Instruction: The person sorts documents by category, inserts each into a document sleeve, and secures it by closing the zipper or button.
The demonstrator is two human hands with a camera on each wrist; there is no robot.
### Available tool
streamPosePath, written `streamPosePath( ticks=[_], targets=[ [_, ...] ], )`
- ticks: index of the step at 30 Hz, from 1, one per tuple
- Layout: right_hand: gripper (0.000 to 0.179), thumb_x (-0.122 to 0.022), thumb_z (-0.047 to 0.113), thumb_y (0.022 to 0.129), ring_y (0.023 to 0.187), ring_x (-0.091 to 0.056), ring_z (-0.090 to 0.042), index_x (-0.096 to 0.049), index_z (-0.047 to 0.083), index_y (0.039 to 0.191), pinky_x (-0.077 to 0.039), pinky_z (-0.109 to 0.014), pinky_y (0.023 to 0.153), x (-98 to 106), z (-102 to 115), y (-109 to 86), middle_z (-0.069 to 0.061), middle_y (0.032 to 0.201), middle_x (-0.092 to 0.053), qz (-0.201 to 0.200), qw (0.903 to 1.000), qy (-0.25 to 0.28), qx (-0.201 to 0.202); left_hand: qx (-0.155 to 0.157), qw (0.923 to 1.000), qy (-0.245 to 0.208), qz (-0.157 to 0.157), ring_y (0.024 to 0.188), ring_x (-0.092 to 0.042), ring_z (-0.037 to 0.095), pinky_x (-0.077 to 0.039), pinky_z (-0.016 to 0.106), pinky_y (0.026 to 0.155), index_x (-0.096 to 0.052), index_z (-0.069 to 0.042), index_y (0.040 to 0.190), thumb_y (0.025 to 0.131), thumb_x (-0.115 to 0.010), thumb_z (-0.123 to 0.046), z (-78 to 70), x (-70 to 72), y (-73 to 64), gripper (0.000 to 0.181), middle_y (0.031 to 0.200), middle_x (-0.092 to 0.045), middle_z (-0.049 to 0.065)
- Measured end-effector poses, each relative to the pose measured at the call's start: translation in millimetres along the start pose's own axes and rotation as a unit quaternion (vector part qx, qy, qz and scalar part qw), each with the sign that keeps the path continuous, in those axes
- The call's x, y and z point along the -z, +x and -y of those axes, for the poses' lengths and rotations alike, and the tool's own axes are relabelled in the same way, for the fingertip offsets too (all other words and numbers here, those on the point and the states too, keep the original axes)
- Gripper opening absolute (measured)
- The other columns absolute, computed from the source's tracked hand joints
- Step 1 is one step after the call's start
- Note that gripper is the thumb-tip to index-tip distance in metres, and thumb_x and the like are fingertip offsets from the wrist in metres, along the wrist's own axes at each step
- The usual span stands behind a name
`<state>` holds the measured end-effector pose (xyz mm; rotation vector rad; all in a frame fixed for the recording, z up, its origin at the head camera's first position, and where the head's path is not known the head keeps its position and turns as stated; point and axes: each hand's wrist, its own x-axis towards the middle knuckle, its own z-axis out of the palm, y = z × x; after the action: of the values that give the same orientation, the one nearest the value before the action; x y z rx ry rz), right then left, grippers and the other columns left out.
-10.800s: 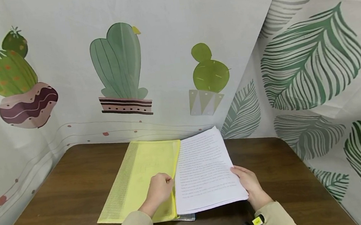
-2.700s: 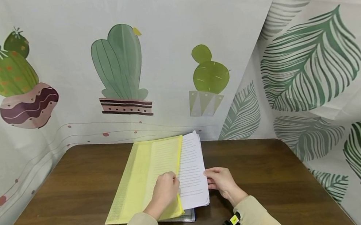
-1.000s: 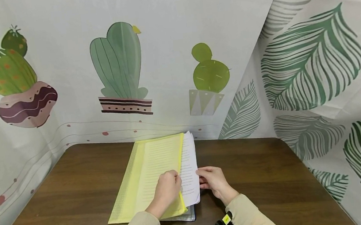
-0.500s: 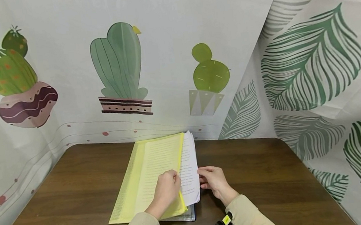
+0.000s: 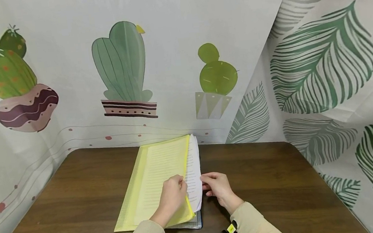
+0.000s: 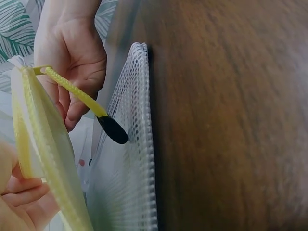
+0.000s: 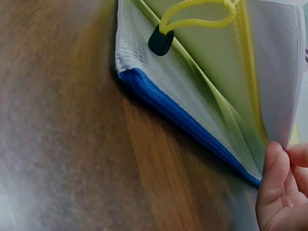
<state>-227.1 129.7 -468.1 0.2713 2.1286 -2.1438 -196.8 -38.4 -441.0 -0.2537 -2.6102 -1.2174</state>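
Note:
A yellow translucent mesh zipper pouch (image 5: 145, 181) is held up at its right edge by my left hand (image 5: 172, 194), fingers curled on the zipper edge. A stack of printed paper (image 5: 193, 169) lies mostly inside; its right strip sticks out of the opening. My right hand (image 5: 218, 187) pinches the outer edge of that stack between thumb and fingers. In the right wrist view the thumb presses the paper (image 7: 281, 62) beside the yellow zipper (image 7: 249, 62). A yellow cord pull with a black tip (image 6: 113, 130) hangs from the zipper end.
Beneath the yellow pouch lies a second clear mesh pouch (image 5: 197, 221) with a blue zipper edge (image 7: 178, 115). Both are on a brown wooden table (image 5: 265, 184). A curtain printed with cacti and leaves (image 5: 173, 57) stands behind and to the right.
The paper stack has moved left into the yellow pouch, from almost wholly outside to a narrow strip showing. My right hand has moved left with it; the left keeps its hold.

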Motion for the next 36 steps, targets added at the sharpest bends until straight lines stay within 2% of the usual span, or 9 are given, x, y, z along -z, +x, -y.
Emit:
streamPosePath(
  ticks=[5,10,18,27,36],
  targets=[
    [0.028,-0.068,0.013,0.083,0.056,-0.062,-0.008,-0.067,-0.006,0.103,-0.047,-0.02,0.044,-2,-1,1.2,0.001,0.069,-0.065,-0.007,0.9999,-0.013,0.007,0.005,0.9999,-0.004,0.01,0.057,-0.051,0.007,-0.043,0.016,0.048,-0.065,0.009,0.101,0.088,-0.053,-0.003,0.4,-0.3,0.1,0.022,0.092,-0.069,0.019],
    [0.027,-0.068,0.013,0.083,0.056,-0.062,-0.008,-0.067,-0.006,0.103,-0.047,-0.02,0.044,-4,-1,0.8,0.001,0.076,-0.065,-0.007,0.9996,-0.021,0.016,0.005,1.0,0.0,0.008,0.061,-0.053,0.009,-0.045,0.017,0.052,-0.066,0.008,0.1,0.088,-0.053,-0.004,0.4,0.1,0.5,0.021,0.093,-0.069,0.019],
    [0.029,-0.068,0.013,0.084,0.056,-0.061,-0.007,-0.066,-0.007,0.106,-0.047,-0.02,0.044,-8,1,-2.4,-0.001,0.079,-0.066,0.004,0.9989,-0.034,0.03,-0.024,0.9996,0.014,-0.001,0.061,-0.052,0.008,-0.046,0.018,0.054,-0.066,0.006,0.096,0.087,-0.055,-0.003,3.4,-0.5,0.2,0.018,0.091,-0.069,0.017],
    [0.029,-0.068,0.014,0.085,0.054,-0.059,-0.006,-0.067,-0.005,0.106,-0.047,-0.021,0.042,-13,0,-0.7,-0.002,0.08,-0.067,-0.002,0.9978,-0.05,0.043,-0.026,0.9996,0.014,0.005,0.074,-0.059,0.013,-0.051,0.024,0.063,-0.067,0.005,0.097,0.087,-0.055,-0.004,3.1,0.7,0.4,0.018,0.096,-0.07,0.018],
    [0.027,-0.068,0.012,0.083,0.053,-0.059,-0.005,-0.067,-0.005,0.104,-0.046,-0.019,0.043,-19,2,-2.9,-0.002,0.075,-0.066,0.001,0.9969,-0.058,0.053,-0.036,0.9993,0.006,0.001,0.067,-0.056,0.01,-0.05,0.021,0.059,-0.067,0.004,0.096,0.087,-0.054,-0.004,3.2,1.6,-0.7,0.018,0.093,-0.07,0.016]
  ],
)
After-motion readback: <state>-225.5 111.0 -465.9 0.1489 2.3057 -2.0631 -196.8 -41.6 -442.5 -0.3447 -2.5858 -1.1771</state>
